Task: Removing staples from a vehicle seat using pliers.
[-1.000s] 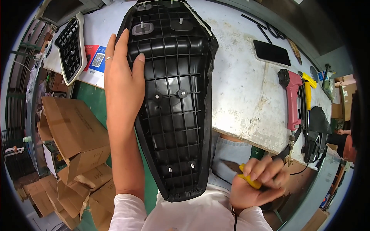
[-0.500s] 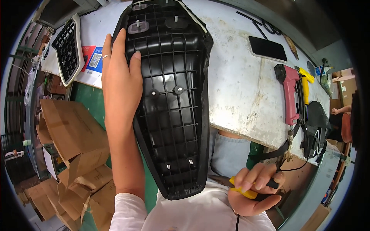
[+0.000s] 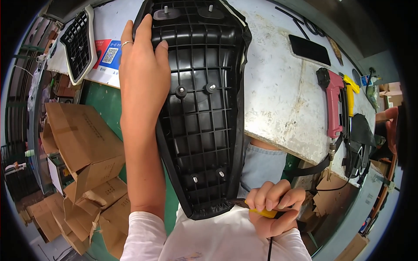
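Note:
A long motorcycle seat (image 3: 200, 117) lies upside down, its ribbed black plastic base and metal studs facing up and its narrow end towards me. Across its far left edge rests my left hand (image 3: 143, 74), fingers stretched out and thumb on the base. My right hand (image 3: 278, 209) is closed around the yellow and black handle of a tool (image 3: 264, 212), from which a black cord hangs. The tool's flat dark tip reaches the near right corner of the seat, where the black cover is folded over the rim. Whether the tip touches the cover I cannot tell.
A worn white table (image 3: 278, 95) carries a phone (image 3: 309, 50), a red air tool (image 3: 334, 104), a yellow-handled tool (image 3: 350, 93) and a black pouch (image 3: 362, 130). Another seat base (image 3: 79, 45) is at the far left. Cardboard boxes (image 3: 85, 143) are piled below it.
My right hand has moved left and slightly up, bringing the tool's tip to the seat's near right corner. My left hand has slid a little farther along the seat, which sits slightly more to the right.

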Available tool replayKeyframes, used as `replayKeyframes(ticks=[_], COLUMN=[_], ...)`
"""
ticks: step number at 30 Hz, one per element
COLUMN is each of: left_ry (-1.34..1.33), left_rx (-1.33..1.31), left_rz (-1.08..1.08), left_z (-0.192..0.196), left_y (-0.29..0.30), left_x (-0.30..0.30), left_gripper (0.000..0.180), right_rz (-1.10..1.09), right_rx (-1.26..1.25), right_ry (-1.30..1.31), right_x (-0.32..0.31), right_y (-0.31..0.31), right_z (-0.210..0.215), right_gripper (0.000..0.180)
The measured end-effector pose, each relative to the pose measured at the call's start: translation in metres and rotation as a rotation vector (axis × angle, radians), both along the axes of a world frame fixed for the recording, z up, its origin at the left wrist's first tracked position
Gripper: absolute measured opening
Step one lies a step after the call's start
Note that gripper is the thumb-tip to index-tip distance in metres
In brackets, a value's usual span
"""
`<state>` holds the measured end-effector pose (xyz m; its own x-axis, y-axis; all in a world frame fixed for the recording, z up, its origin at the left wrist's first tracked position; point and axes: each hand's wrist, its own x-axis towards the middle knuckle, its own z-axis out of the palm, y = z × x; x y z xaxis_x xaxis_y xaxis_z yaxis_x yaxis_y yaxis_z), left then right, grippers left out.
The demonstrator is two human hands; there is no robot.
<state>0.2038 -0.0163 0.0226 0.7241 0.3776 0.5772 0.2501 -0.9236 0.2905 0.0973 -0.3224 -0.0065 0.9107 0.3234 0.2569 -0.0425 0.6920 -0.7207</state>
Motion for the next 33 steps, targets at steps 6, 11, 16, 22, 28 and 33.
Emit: replayKeyframes(ticks=[6,11,16,22,28,33], left_ry=[-0.062,-0.038,-0.096,0.149,0.348,0.326], left_rx=[-0.101,-0.249,0.048,0.017,0.129,0.087], left_rz=[-0.018,0.006,-0.029,-0.663,-0.638,-0.601], left_z=[-0.015,-0.019,-0.009,0.014,0.008,0.001], left_y=[0.013,0.01,-0.018,-0.069,-0.068,-0.059], left_x=[-0.002,-0.006,0.007,0.031,0.025,0.018], left_gripper=[0.053,0.054,0.062,0.061,0.062,0.061], right_rz=[-0.103,-0.457,-0.753,-0.771,-0.658,-0.362], right_rx=[0.199,0.209,0.118,0.187,0.583,0.843], right_ry=[-0.004,-0.391,-0.209,0.014,0.448,0.573], right_x=[-0.004,0.03,0.06,0.084,0.112,0.099], right_y=[-0.003,-0.01,-0.023,-0.047,-0.063,-0.047], right_z=[-0.004,0.007,0.011,0.002,-0.026,0.015], right_gripper=[0.03,0.033,0.035,0.031,0.029,0.028])
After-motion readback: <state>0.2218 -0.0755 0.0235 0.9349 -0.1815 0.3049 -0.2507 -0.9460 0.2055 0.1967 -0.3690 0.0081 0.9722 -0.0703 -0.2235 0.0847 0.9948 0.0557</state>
